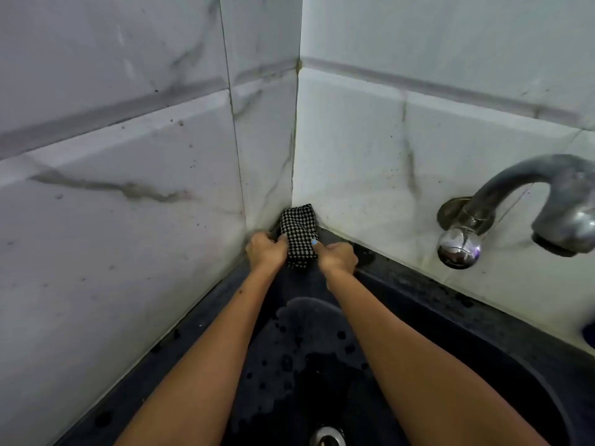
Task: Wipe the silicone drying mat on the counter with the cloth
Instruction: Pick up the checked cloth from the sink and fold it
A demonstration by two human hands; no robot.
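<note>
Dark and wet, the sink basin (483,397) fills the near part of the view — a black bowl with a metal drain (326,437) at the bottom edge, and a sheet of water with beads lying on its floor. Both forearms reach across it toward the far corner.

Beyond the bowl runs a narrow black counter ledge (418,284), speckled and damp, and there both hands meet on the cloth (297,236). The left hand (265,252) has its fingers curled on the cloth's left edge; the right hand (338,257) pinches the right edge, a blue-painted nail showing on top. Held between them, the cloth stands up from the corner as a folded strip in a small black-and-white check.

It looks light, soft and floppy, probably damp — it would sag if held by one corner, so bunching or folding it into a pad in the palm should give the firmest wiping face. No silicone drying mat can be made out; it is either out of view or lost against the dark surface.

Behind rise two glossy white tiled walls (128,156) with grey veining, spattered with dark specks, grimy along the corner joint. On the right wall a dull, curved metal faucet (531,194) juts out, with a rounded chrome knob below it.
</note>
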